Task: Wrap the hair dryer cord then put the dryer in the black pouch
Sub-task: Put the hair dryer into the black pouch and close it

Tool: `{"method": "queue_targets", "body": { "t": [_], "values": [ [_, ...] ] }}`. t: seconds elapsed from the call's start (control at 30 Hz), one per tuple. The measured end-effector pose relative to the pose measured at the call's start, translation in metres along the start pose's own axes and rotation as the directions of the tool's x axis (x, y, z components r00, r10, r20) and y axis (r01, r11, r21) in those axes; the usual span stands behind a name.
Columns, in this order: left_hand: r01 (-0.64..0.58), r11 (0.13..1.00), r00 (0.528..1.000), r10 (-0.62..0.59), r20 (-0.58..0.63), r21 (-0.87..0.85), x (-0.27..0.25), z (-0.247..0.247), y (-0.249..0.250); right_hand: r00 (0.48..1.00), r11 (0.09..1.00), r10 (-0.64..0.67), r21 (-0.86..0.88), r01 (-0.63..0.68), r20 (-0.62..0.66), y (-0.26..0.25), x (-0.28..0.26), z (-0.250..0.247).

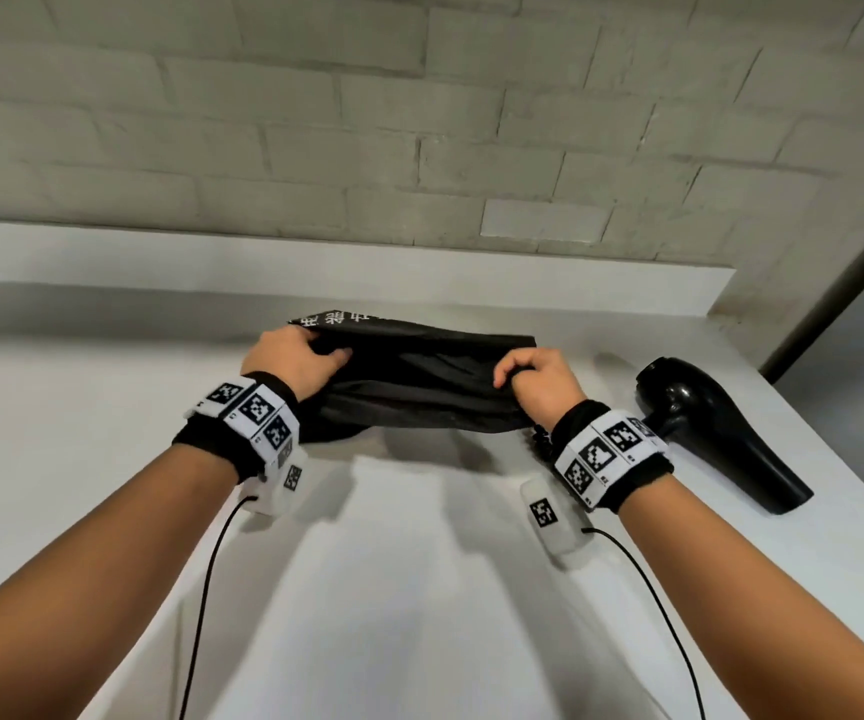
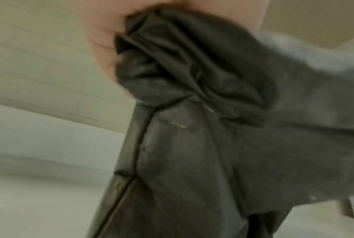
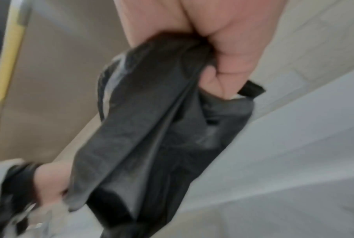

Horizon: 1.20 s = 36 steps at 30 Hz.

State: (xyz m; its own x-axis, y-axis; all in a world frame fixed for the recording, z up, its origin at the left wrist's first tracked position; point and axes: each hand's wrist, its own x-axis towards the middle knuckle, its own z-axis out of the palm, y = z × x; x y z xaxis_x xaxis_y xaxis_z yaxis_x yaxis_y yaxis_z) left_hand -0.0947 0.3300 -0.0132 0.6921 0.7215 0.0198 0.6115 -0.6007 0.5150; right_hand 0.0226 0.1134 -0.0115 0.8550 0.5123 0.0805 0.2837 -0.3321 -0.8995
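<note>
A black fabric pouch with white printing hangs stretched between both hands, lifted above the white counter. My left hand grips its left end, fingers curled into the bunched cloth. My right hand clutches its right end in a fist, gathered fabric hanging below it. The black hair dryer lies on the counter to the right of my right wrist, its nozzle toward the front right. A bit of coiled cord shows just under my right wrist; the rest is hidden.
A pale brick wall rises behind a raised white ledge at the counter's back. The counter's right edge runs close past the dryer. Thin black cables trail from both wrist bands toward me.
</note>
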Motion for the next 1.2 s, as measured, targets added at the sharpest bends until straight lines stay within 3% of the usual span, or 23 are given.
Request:
{"method": "queue_targets", "body": {
  "t": [0.1, 0.2, 0.3, 0.37, 0.43, 0.5, 0.53, 0.57, 0.67, 0.77, 0.9, 1.0, 1.1, 1.13, 1.2],
  "values": [
    [0.024, 0.979, 0.994, -0.045, 0.100, 0.203, -0.004, -0.001, 0.002, 0.992, 0.992, -0.011, -0.120, 0.026, 0.123, 0.003, -0.005, 0.000],
    [-0.038, 0.945, 0.988, -0.013, 0.153, 0.326, -0.013, 0.007, 0.002, 0.975, 0.948, -0.021, -0.306, 0.090, 0.221, 0.003, -0.008, -0.002],
    [-0.193, 0.876, 0.962, 0.081, 0.260, 0.443, -0.023, 0.013, 0.000, 0.986, 0.820, 0.074, -0.572, 0.026, 0.151, 0.006, -0.002, -0.004],
    [-0.339, 0.794, 0.900, 0.117, 0.419, 0.505, -0.032, 0.019, -0.001, 0.995, 0.714, 0.098, -0.698, -0.056, 0.020, 0.005, 0.004, -0.005],
    [-0.471, 0.752, 0.808, 0.157, 0.568, 0.462, -0.040, 0.023, 0.000, 0.996, 0.630, 0.068, -0.771, -0.092, -0.063, 0.002, 0.009, -0.007],
    [-0.538, 0.776, 0.730, 0.232, 0.643, 0.330, -0.041, 0.023, -0.001, 0.994, 0.624, 0.062, -0.773, -0.112, -0.093, 0.002, 0.014, -0.009],
    [-0.532, 0.808, 0.713, 0.266, 0.649, 0.253, -0.039, 0.022, -0.001, 0.995, 0.654, 0.056, -0.750, -0.099, -0.083, 0.004, 0.016, -0.011],
    [-0.504, 0.843, 0.723, 0.292, 0.627, 0.189, -0.039, 0.019, -0.002, 0.997, 0.682, 0.056, -0.727, -0.079, -0.057, 0.005, 0.016, -0.014],
    [-0.384, 0.923, 0.839, 0.358, 0.409, -0.018, -0.031, 0.009, -0.006, 0.991, 0.705, 0.041, -0.706, 0.061, 0.127, 0.013, 0.018, -0.020],
    [-0.243, 0.968, 0.916, 0.250, 0.313, -0.064, -0.019, 0.003, -0.009, 0.977, 0.671, 0.073, -0.734, 0.100, 0.199, 0.018, 0.014, -0.021],
    [-0.162, 0.986, 0.909, 0.169, 0.382, -0.050, -0.016, 0.004, -0.012, 0.972, 0.722, 0.105, -0.689, 0.073, 0.213, 0.019, 0.014, -0.027],
    [-0.125, 0.984, 0.898, 0.166, 0.408, -0.125, -0.018, 0.006, -0.011, 0.958, 0.891, 0.153, -0.454, -0.028, 0.241, 0.017, 0.012, -0.044],
    [-0.064, 0.982, 0.919, 0.128, 0.372, -0.180, -0.018, 0.007, -0.010, 0.985, 0.974, 0.143, -0.193, -0.122, 0.101, 0.013, 0.006, -0.065],
    [-0.044, 0.979, 0.927, 0.114, 0.358, -0.199, -0.018, 0.009, -0.009, 0.993, 0.978, 0.121, -0.172, -0.118, 0.006, 0.016, 0.006, -0.073],
    [-0.002, 0.973, 0.939, 0.081, 0.334, -0.233, -0.018, 0.014, -0.005, 0.984, 0.951, 0.049, -0.294, -0.099, -0.171, 0.027, 0.007, -0.086]
  ]
}}
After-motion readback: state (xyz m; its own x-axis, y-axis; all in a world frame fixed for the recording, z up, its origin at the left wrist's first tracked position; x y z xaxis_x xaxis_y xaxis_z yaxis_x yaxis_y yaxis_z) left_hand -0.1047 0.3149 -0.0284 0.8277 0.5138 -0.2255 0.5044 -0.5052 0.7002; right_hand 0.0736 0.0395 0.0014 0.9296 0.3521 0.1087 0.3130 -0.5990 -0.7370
